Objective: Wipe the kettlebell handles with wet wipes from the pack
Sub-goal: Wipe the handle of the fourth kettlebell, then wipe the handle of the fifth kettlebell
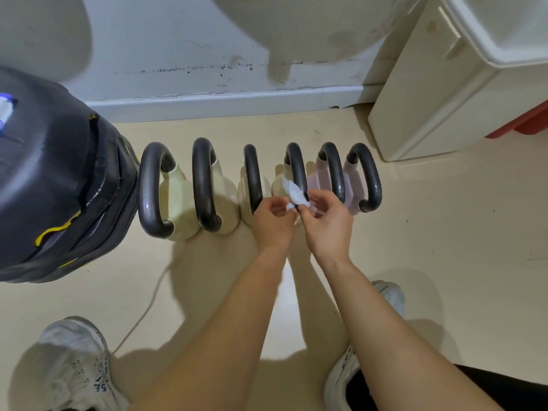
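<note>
Wet wipe (293, 192): small, white and bunched, held low over the floor just in front of the fourth handle from the left; contact with the bar can't be told. Left hand (274, 222) and right hand (326, 223) both pinch it between thumb and fingertips.

Judged limp, light and damp, and likely to tear under a hard pull. Best spread out, then wrapped round a bar.

Beyond the hands, six kettlebell handles (204, 179) stand in a row on the floor, dark, glossy and rigid. The bells are cream, the two at the right pinkish. They look heavy and need no lifting: close the wipe round the arch and slide it.

Black padded base (59, 179) at left, with yellow marks and a blue-white patch, nothing legible. Scuffed wall (178, 40) behind. Pack not in view. No brand readable anywhere.
</note>
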The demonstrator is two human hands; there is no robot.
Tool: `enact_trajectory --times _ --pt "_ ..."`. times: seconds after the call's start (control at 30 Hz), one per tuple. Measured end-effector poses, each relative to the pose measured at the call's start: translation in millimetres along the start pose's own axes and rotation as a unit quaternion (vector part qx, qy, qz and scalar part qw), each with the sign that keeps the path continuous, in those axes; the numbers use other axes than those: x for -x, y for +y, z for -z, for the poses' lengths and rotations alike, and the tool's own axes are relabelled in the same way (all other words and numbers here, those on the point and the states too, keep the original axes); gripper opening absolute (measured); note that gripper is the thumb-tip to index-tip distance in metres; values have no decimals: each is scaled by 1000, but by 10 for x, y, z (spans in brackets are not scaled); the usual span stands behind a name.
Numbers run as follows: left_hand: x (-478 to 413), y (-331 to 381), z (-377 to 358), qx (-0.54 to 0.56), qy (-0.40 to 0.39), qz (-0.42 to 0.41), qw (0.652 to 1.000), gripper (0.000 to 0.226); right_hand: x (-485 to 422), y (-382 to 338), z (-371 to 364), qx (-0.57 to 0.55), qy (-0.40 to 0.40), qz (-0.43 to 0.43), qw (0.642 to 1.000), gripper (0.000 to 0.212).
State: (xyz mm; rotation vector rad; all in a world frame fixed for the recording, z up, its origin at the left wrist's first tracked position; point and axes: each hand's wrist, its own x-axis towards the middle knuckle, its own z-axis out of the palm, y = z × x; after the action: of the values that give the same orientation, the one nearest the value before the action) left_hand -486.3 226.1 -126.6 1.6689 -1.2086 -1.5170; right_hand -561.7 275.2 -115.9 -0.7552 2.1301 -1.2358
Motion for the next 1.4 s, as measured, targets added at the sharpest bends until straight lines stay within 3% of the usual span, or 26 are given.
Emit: enact_trajectory --times 0.27,0.33,0.43,0.53,0.6,0.67,0.73,0.83,0.93,1.0,1.1,1.27,1.4 --pt "222 -177 50 -82 -18 67 994 17 -2 74 86 36 15 -5 999 15" --pt "311 -178 62 -109 10 33 993 20 39 94 208 -2 55 -15 998 14" --pt "452 -61 2 -103 34 -81 991 17 -5 19 467 -109 83 -34 990 16" --pt "491 129 -177 -82 -53 -131 987 29 -141 -177 720 -213 6 -73 974 10" --pt "454 267 -306 -42 -157 -108 981 42 -255 -326 864 -264 -62 -91 958 10" --pt "390 340 -418 -2 -204 -85 975 31 -379 -411 967 -276 -101 -101 950 11" --pt "325 382 -475 -46 -156 -108 981 11 -540 -401 1035 -253 -70 -109 959 8" --pt "240 425 -540 -138 -58 -157 976 5 -796 -267 1073 -128 3 -113 985 10" --pt "161 489 -623 -244 42 -217 944 5 -956 -153 1004 -22 0 -92 996 12" --pt "52 499 -698 -285 69 -245 924 6 -1034 -84 914 35 -24 -62 997 17" --pt "-109 489 -821 -270 41 -213 938 11 -1111 20 778 95 -35 -47 994 25" --pt "-169 369 -978 -111 -21 -60 992 26 -1031 86 622 103 -17 -33 994 21" --pt "-145 303 -1068 15 -56 46 997 19 -931 200 475 62 -53 -92 992 32"
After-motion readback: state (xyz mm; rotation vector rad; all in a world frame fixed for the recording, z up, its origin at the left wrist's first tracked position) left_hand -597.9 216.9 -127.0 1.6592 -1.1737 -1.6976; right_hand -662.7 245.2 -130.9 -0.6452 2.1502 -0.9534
